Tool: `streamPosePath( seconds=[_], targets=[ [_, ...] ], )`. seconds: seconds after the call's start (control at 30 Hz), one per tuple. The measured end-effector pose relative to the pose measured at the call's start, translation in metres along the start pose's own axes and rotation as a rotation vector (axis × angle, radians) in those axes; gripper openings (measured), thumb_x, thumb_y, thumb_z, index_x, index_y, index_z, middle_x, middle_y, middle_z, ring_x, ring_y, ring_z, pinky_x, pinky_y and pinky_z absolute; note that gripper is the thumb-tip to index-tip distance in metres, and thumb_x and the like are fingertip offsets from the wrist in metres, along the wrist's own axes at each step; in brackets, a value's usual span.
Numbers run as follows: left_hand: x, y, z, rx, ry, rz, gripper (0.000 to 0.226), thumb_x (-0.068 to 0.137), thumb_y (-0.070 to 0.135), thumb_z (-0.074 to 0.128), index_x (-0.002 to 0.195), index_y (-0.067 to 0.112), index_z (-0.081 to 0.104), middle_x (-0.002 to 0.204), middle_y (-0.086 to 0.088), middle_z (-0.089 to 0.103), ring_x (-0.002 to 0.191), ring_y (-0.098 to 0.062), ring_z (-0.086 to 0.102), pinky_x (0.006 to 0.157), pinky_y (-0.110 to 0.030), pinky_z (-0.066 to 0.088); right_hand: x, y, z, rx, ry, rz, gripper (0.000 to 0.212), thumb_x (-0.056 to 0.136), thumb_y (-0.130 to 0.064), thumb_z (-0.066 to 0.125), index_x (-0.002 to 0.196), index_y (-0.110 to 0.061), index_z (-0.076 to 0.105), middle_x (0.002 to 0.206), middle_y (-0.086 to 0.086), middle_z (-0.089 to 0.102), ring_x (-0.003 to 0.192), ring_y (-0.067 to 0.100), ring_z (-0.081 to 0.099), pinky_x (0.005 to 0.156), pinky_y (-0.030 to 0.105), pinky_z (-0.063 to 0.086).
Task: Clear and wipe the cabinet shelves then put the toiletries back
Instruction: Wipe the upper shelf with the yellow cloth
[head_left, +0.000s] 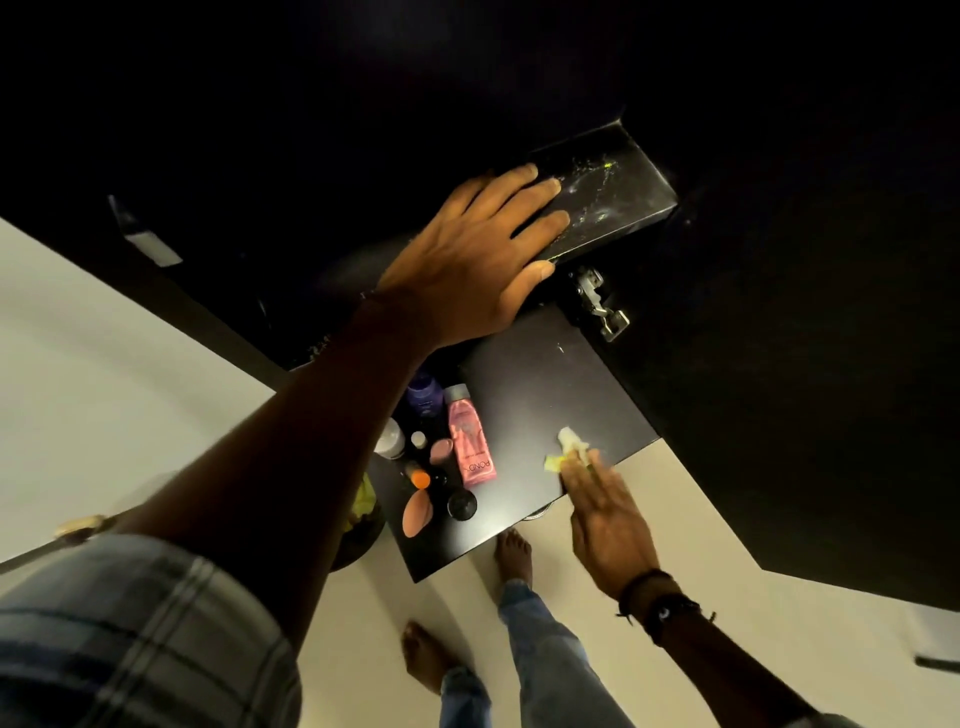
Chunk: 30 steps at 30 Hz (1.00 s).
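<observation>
My left hand (480, 249) lies flat with fingers spread on the front edge of a dark upper cabinet shelf (613, 192), which is dusty and streaked. My right hand (605, 514) presses a small white-yellow cloth (569, 449) onto the near right edge of a lower black surface (540, 395). Several toiletries stand grouped on the left of that surface: a pink Pond's bottle (467, 439), a purple bottle (425, 397), a white jar (390, 439), peach sponges (418, 512) and a black round lid (461, 504).
An open cabinet door (805, 364) stands at the right, with a metal hinge (597, 304) at its inner edge. The cabinet interior is very dark. Below are a pale floor (675, 525), my bare feet, and a dark bowl with yellow contents (363, 519).
</observation>
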<state>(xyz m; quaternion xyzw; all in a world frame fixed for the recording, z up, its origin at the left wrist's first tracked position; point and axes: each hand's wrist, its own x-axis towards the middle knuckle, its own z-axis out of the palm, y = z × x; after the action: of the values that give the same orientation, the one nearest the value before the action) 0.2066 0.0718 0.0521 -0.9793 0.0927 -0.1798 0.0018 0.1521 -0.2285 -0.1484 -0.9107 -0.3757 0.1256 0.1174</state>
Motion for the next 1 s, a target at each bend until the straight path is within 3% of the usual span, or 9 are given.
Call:
streamPosePath(
  seconds=[0.07,0.2,0.33,0.43,0.67,0.73,0.83,0.9,1.0],
  targets=[
    [0.000,-0.001,-0.001,-0.005,-0.006,0.003,0.046,0.096,0.036,0.039,0.135,0.013,0.046,0.145,-0.010,0.043,0.137,-0.027,0.033,0.109,-0.043,0.028,0.021,0.015,-0.010,-0.018,0.001,0.096,0.061,0.084,-0.020,0.033,0.143,-0.007,0.037,0.151,0.013,0.033,0.141,0.031,0.027,0.111,0.050,0.035],
    [0.001,0.000,-0.003,-0.017,-0.036,-0.007,0.048,0.096,0.037,0.037,0.137,0.014,0.044,0.147,-0.009,0.040,0.139,-0.026,0.029,0.111,-0.043,0.025,0.092,0.009,-0.012,0.089,-0.019,0.158,0.064,0.086,-0.028,0.026,0.144,-0.003,0.033,0.152,0.018,0.028,0.141,0.039,0.027,0.116,0.046,0.019],
    [0.000,0.000,-0.003,-0.011,-0.059,-0.017,0.048,0.097,0.038,0.035,0.138,0.015,0.042,0.149,-0.008,0.037,0.140,-0.026,0.027,0.111,-0.043,0.023,0.093,-0.044,0.006,0.109,-0.032,0.024,0.060,0.085,-0.011,0.036,0.145,-0.004,0.032,0.151,0.019,0.031,0.140,0.036,0.031,0.118,0.042,0.020],
    [0.001,0.000,-0.003,-0.028,-0.056,-0.012,0.048,0.096,0.038,0.036,0.138,0.014,0.043,0.148,-0.009,0.038,0.140,-0.026,0.028,0.111,-0.044,0.025,0.040,-0.050,0.019,0.061,-0.074,-0.044,0.063,0.089,-0.015,0.039,0.150,-0.017,0.023,0.157,0.006,0.021,0.146,0.025,0.019,0.121,0.031,0.004],
    [0.001,0.000,-0.002,-0.011,-0.007,-0.003,0.047,0.096,0.037,0.037,0.135,0.013,0.046,0.145,-0.010,0.042,0.138,-0.027,0.032,0.109,-0.043,0.028,0.024,0.045,-0.018,-0.106,0.027,0.145,0.060,0.089,-0.025,0.031,0.143,-0.002,0.034,0.151,0.017,0.033,0.140,0.033,0.028,0.116,0.039,0.024],
    [0.001,0.000,-0.002,-0.011,-0.009,-0.008,0.047,0.096,0.038,0.037,0.136,0.014,0.046,0.145,-0.010,0.042,0.138,-0.028,0.032,0.109,-0.043,0.027,0.065,0.051,-0.033,-0.127,0.014,0.103,0.061,0.088,-0.028,0.029,0.140,0.004,0.038,0.145,0.022,0.040,0.137,0.032,0.031,0.116,0.032,0.020],
    [0.001,0.001,-0.002,-0.006,-0.008,-0.022,0.048,0.096,0.039,0.038,0.136,0.014,0.046,0.146,-0.010,0.041,0.138,-0.027,0.031,0.109,-0.043,0.027,0.139,0.028,-0.040,-0.193,-0.054,-0.018,0.068,0.085,-0.031,0.020,0.131,0.014,0.044,0.134,0.031,0.048,0.131,0.038,0.043,0.116,0.037,0.020],
    [0.001,0.000,-0.002,-0.018,-0.011,-0.028,0.048,0.095,0.039,0.038,0.136,0.014,0.046,0.146,-0.009,0.041,0.138,-0.027,0.031,0.108,-0.043,0.027,0.174,0.009,-0.038,-0.174,-0.114,-0.076,0.074,0.083,-0.034,0.014,0.135,0.012,0.041,0.139,0.029,0.045,0.133,0.038,0.040,0.118,0.040,0.020],
    [0.001,-0.001,-0.002,-0.031,-0.020,-0.040,0.049,0.095,0.040,0.040,0.136,0.015,0.045,0.147,-0.008,0.040,0.139,-0.026,0.030,0.107,-0.043,0.027,0.202,0.006,-0.036,-0.108,-0.091,-0.066,0.065,0.083,-0.027,0.027,0.140,0.002,0.039,0.146,0.021,0.039,0.137,0.035,0.035,0.118,0.036,0.023]
  ],
)
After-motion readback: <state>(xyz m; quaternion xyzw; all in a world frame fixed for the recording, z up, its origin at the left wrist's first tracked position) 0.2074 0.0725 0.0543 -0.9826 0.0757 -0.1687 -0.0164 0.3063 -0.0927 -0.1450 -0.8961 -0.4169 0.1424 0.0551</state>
